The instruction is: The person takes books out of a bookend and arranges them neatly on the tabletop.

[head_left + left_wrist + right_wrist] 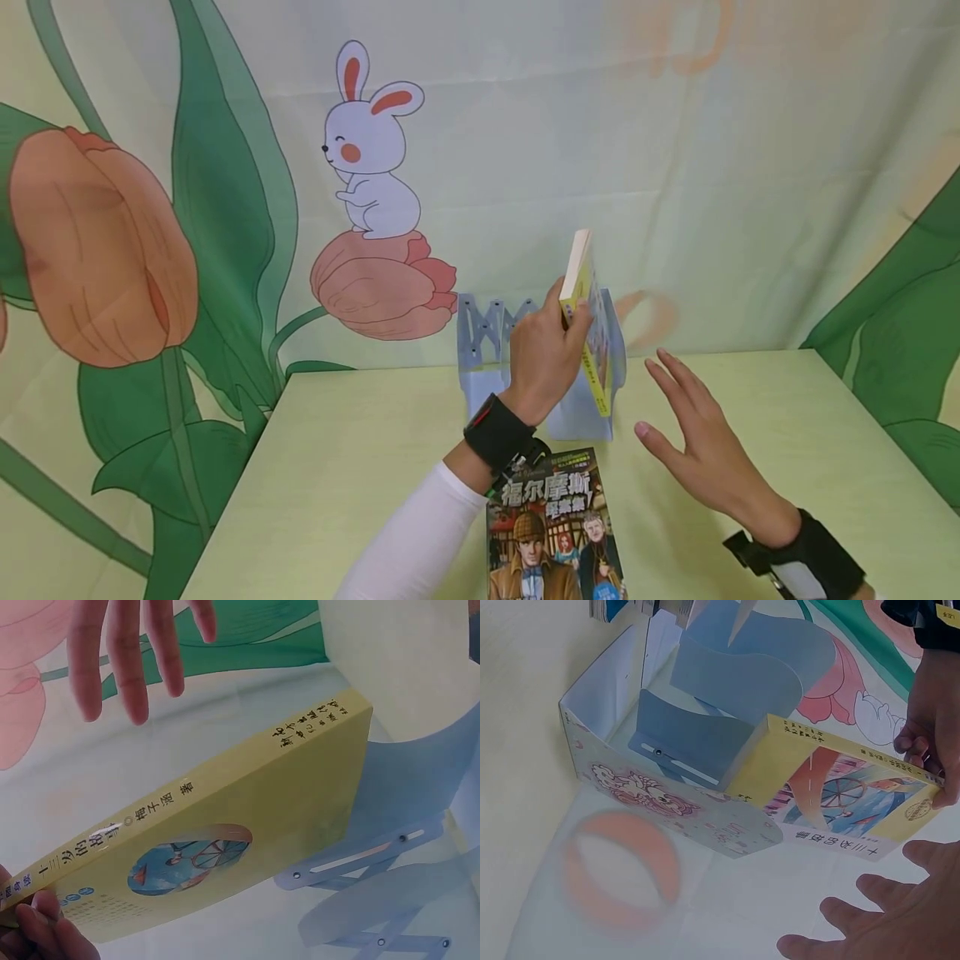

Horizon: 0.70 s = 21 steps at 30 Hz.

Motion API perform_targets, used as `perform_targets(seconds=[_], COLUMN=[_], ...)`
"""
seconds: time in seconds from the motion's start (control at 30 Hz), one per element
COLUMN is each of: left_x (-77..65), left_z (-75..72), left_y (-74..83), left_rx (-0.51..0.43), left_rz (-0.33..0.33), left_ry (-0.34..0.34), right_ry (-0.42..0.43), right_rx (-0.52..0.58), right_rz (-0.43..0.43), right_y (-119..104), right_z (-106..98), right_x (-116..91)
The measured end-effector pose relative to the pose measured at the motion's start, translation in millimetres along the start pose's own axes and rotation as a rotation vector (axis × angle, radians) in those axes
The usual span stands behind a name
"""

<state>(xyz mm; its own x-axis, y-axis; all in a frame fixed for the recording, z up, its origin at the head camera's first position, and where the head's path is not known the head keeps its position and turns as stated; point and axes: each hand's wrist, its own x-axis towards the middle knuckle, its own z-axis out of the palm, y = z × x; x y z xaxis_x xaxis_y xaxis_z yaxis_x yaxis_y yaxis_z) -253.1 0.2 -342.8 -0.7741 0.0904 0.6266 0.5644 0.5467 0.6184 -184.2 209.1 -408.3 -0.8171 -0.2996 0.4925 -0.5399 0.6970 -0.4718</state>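
My left hand [542, 358] grips a yellow book [600, 337] by one end, its thumb on one cover and fingers on the other. Tilted, the book shows its yellow spine and an illustrated cover [840, 791]; its other end is at the right side panel of a blue folding book rack [581, 421]. Whether book and panel touch, I cannot tell. The rack has curved dividers [742, 660] and a printed end panel [652, 791]. To the right of the book, my right hand [705, 454] hovers with fingers spread, holding nothing.
A dark comic-style book [555, 533] lies flat on the pale table [337, 500] in front of the rack, partly under my left forearm in view. Behind the table hangs a cloth backdrop [750, 208] printed with tulips and a rabbit.
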Motion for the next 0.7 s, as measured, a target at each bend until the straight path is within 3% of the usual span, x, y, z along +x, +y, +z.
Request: perform_targets(seconds=[0.3, 0.7], left_x=[0.5, -1.3], left_z=[-9.0, -25.6], left_y=[7.4, 17.1], left_rx=[-0.005, -0.028], left_rz=[0.007, 0.038], left_ry=[0.008, 0.075], right_ry=[0.002, -0.001], right_rx=[0.013, 0.026], right_rz=[-0.002, 0.026], right_y=[-4, -8], right_z=[-1, -3], right_x=[3, 6])
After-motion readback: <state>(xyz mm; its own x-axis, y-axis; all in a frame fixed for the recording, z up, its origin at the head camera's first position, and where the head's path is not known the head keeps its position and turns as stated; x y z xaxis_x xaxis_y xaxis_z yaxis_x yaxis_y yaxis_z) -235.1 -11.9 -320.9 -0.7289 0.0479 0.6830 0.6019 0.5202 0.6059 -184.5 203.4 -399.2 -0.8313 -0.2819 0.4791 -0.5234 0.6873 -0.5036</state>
